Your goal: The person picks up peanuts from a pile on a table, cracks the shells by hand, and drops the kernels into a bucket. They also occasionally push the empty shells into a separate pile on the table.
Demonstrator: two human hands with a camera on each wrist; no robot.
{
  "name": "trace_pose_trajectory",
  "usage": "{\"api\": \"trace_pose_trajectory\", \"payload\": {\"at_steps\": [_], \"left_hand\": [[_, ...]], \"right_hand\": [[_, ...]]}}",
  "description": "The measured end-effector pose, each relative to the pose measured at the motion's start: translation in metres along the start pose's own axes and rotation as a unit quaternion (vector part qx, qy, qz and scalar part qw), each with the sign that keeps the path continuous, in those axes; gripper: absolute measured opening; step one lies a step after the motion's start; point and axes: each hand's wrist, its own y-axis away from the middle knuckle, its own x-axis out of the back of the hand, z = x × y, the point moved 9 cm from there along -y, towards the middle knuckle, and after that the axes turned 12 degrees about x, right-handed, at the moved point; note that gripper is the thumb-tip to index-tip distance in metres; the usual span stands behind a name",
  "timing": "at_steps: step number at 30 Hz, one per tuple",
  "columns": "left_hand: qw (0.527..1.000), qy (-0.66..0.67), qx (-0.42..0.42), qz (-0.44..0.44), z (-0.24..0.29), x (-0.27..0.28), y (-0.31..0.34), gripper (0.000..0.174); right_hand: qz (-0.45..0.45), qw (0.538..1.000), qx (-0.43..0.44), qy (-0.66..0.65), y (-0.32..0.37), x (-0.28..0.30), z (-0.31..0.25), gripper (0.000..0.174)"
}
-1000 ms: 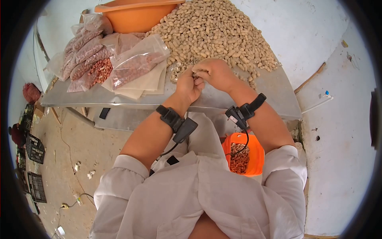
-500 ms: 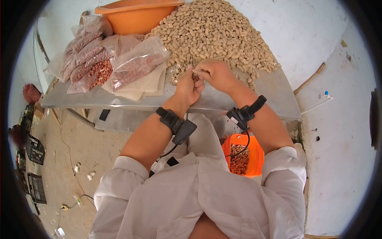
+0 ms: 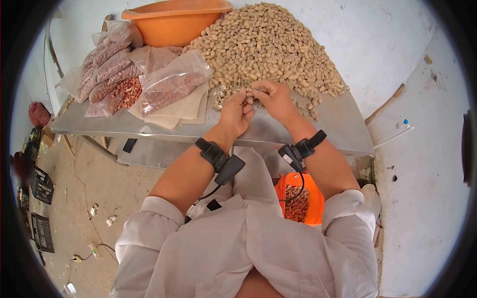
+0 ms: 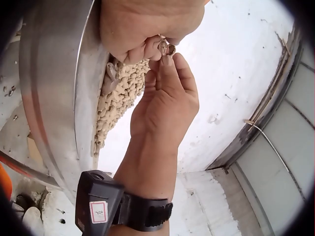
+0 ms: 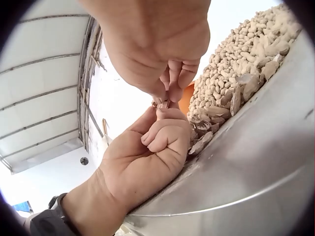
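Observation:
Just in front of a heap of unshelled peanuts (image 3: pixel 268 44), the two hands meet at the fingertips. The left hand (image 3: pixel 235 114) pinches a small peanut piece (image 4: pixel 164 47), its other fingers curled, as the left hand (image 5: pixel 142 162) in the right wrist view shows. From the other side, thumb and fingers of the right hand (image 3: pixel 276 102) pinch at the same piece; in the left wrist view the right hand (image 4: pixel 160 108) is below it. Whether shell or kernel lies between the fingers is partly hidden. Broken shells (image 3: pixel 218 97) lie beside the left hand.
Left of the hands are clear bags of red kernels (image 3: pixel 171 89) on flat bags (image 3: pixel 198 107). An orange basin (image 3: pixel 176 25) stands behind them on the metal table (image 3: pixel 343 119). Below the table edge is an orange bucket (image 3: pixel 315 201) with reddish contents.
The right hand has drawn slightly down and turned, its fingers now reaching more visibly toward the left fingertips. The left hand has hardly moved. The head view has shifted slightly.

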Motion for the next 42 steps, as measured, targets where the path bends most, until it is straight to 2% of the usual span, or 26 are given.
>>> {"api": "trace_pose_trajectory", "payload": {"at_steps": [7, 10, 13, 16, 19, 25, 31, 37, 42], "left_hand": [[1.0, -0.009, -0.018, 0.01, 0.002, -0.003, 0.004, 0.017], [1.0, -0.009, -0.022, 0.012, 0.002, -0.003, 0.005, 0.015], [0.999, -0.021, -0.022, 0.015, 0.002, -0.003, 0.005, 0.015], [0.999, -0.029, -0.025, 0.029, 0.003, -0.002, 0.004, 0.016], [0.999, -0.007, -0.02, 0.025, 0.002, 0.002, 0.001, 0.017], [0.999, 0.038, 0.016, 0.004, -0.004, 0.008, -0.005, 0.018], [0.999, 0.035, 0.023, -0.002, -0.005, 0.007, -0.003, 0.018], [1.0, 0.024, 0.011, -0.009, -0.001, -0.001, -0.001, 0.019], [1.0, -0.002, -0.018, 0.002, 0.001, 0.006, -0.003, 0.012]], "right_hand": [[0.085, 0.981, -0.081, -0.155, 0.008, -0.005, 0.028, 0.009], [0.102, 0.975, -0.071, -0.185, 0.008, -0.006, 0.029, 0.009], [0.098, 0.987, -0.05, -0.119, 0.008, -0.005, 0.023, 0.009], [0.083, 0.996, 0.007, -0.033, 0.005, 0.0, -0.006, 0.008], [0.029, 0.977, 0.178, 0.113, 0.0, -0.002, -0.047, 0.007], [-0.047, 0.948, 0.267, 0.167, -0.005, -0.012, -0.062, 0.007], [-0.077, 0.935, 0.304, 0.166, -0.008, -0.011, -0.073, 0.005], [-0.083, 0.941, 0.255, 0.208, -0.012, -0.009, -0.058, 0.005], [-0.061, 0.961, 0.197, 0.187, -0.008, -0.007, -0.051, 0.006]]}}
